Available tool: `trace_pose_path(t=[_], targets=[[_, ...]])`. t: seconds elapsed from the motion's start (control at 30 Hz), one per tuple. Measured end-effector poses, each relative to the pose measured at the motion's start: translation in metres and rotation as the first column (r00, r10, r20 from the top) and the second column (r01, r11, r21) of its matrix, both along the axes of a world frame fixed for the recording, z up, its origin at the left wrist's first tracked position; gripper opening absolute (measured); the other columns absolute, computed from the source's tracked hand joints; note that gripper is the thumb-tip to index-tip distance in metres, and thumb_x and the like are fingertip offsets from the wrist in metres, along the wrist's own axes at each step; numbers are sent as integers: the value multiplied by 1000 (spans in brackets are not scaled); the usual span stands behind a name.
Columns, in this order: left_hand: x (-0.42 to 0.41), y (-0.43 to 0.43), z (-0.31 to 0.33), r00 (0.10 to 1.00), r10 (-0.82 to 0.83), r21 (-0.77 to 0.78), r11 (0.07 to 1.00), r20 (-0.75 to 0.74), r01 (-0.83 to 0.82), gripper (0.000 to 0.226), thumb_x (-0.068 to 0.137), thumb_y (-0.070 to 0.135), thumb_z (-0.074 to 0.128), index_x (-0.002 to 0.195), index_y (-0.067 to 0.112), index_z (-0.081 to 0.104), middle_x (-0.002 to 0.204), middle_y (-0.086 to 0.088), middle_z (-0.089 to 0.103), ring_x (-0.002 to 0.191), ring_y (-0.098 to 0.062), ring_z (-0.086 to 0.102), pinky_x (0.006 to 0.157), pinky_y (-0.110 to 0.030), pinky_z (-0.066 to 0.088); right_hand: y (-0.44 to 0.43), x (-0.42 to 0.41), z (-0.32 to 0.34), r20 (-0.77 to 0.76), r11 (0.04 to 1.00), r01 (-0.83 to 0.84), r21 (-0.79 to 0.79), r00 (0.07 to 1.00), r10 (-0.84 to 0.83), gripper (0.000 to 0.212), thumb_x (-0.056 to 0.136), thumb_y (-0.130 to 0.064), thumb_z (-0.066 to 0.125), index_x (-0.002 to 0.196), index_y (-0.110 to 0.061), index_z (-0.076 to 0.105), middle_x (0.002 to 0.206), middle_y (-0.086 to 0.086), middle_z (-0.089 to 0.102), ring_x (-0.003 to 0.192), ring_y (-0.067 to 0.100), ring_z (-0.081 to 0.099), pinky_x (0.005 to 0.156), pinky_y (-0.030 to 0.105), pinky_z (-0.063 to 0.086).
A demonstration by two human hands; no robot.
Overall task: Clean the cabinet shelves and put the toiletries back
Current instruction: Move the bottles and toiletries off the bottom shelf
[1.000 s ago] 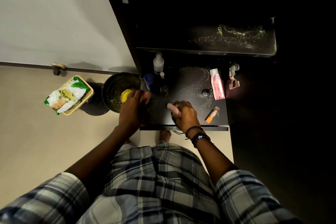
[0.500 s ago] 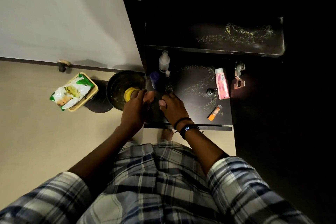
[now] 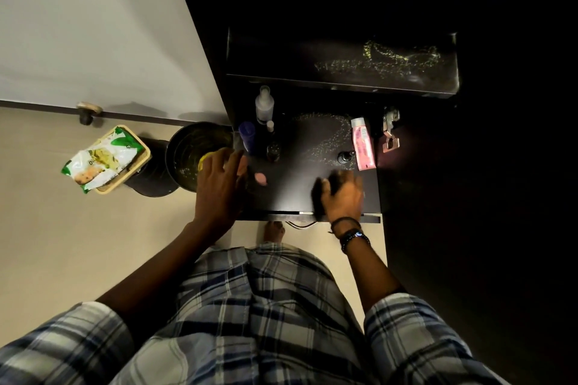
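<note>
At mid-frame, a small pink rounded toiletry (image 3: 260,178) is set at the left of the dark cabinet shelf (image 3: 297,192), probably for grouping, beside the spread, empty left hand (image 3: 219,187). The grasp of the right hand (image 3: 342,200) (blurred) cannot be told.

Left hand (image 3: 219,187) has fingers extended over the left edge of the lower shelf (image 3: 297,194), with a small pink item (image 3: 260,178) just beside the fingertips. Right hand (image 3: 342,197) is motion-blurred at the shelf's front right, grip unreadable. Spray bottle (image 3: 264,101) and blue bottle (image 3: 247,136) stand back left, pink tube (image 3: 362,144) lies at right. Foamy streaks on upper shelf (image 3: 391,56). Bowl (image 3: 187,147) sits on the floor, left of the cabinet.
</note>
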State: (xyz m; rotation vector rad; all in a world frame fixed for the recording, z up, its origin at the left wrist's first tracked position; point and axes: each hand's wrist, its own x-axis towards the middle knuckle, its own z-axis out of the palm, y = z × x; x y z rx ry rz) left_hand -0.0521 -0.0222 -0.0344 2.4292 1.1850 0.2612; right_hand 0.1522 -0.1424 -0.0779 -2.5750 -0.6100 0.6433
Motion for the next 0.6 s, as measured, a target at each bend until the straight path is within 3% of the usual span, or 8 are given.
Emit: trace_pose_path(t=[0.07, 0.13, 0.27, 0.4, 0.5, 0.53, 0.6], targets=[[3, -5, 1, 1000, 1, -24, 1000, -13, -1, 53, 83, 20, 65, 131, 7, 46, 130, -22, 47, 115, -41, 41, 88, -51, 44, -12, 15, -7, -30, 984, 151, -92, 988, -154, 50, 84, -30, 67, 118, -1, 46, 124, 21, 50, 114, 39, 53, 95, 42, 45], [7, -11, 0, 1000, -29, -19, 999, -2, 29, 52, 83, 20, 66, 130, 7, 48, 128, -22, 48, 112, -40, 43, 87, -50, 44, -20, 23, -15, -81, 966, 197, -169, 974, -212, 56, 82, -31, 71, 118, 2, 44, 121, 24, 55, 111, 39, 56, 91, 40, 46], [15, -20, 2, 984, -172, 48, 984, 41, 170, 55, 78, 13, 71, 127, 10, 47, 126, -13, 42, 110, -34, 38, 85, -51, 48, -23, 28, -21, -160, 973, 166, -161, 968, -192, 33, 78, -13, 73, 106, -1, 59, 108, 19, 67, 101, 34, 64, 84, 32, 49], [21, -22, 2, 962, -272, 44, 962, 32, 270, 49, 83, 15, 67, 129, 10, 52, 124, -13, 51, 112, -32, 41, 88, -45, 44, -11, 19, -4, -244, 1000, 22, 12, 970, -18, 17, 73, -18, 78, 87, -14, 70, 85, 6, 69, 80, 22, 64, 75, 26, 50], [28, -23, 6, 933, -359, 94, 928, -32, 361, 47, 82, 21, 66, 126, 8, 56, 123, -14, 56, 106, -29, 42, 87, -38, 37, -4, 10, 15, -322, 968, -144, 204, 924, 205, 19, 72, -18, 79, 71, -31, 66, 75, -1, 67, 70, 16, 61, 75, 36, 56], [31, -24, 7, 918, -392, 113, 911, -53, 396, 47, 82, 25, 63, 125, 8, 57, 124, -14, 56, 104, -29, 42, 86, -38, 35, -2, 6, 23, -343, 950, -195, 244, 899, 273, 20, 72, -15, 78, 73, -31, 67, 73, 1, 66, 67, 13, 59, 74, 35, 56], [37, -24, 11, 887, -453, 143, 875, -92, 462, 42, 85, 28, 55, 122, 10, 59, 126, -13, 56, 103, -29, 45, 84, -40, 37, 5, 1, 38, -395, 918, -271, 289, 840, 372, 15, 75, -8, 77, 85, -18, 72, 73, 5, 65, 60, 2, 53, 67, 18, 51]])
